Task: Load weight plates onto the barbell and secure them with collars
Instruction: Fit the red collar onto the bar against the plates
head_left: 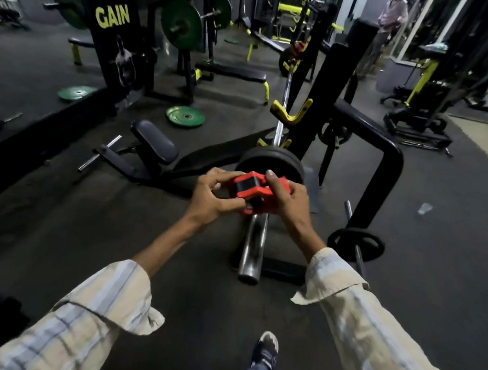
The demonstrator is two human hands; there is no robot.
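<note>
A steel barbell (253,244) runs away from me, resting in yellow rack hooks (292,112). Black weight plates (271,160) sit on its near sleeve. A red collar (251,187) is on the sleeve just in front of the plates. My left hand (213,197) pinches the collar's left side with thumb and fingers. My right hand (287,197) grips its right side, thumb on top. The far end of the bar carries a plate and a red collar (298,47).
A black bench (154,147) lies left of the bar. Green plates (185,116) lie on the floor beyond it. A black rack frame (386,167) with a small plate on a peg (355,243) stands right. A person (389,23) stands far back.
</note>
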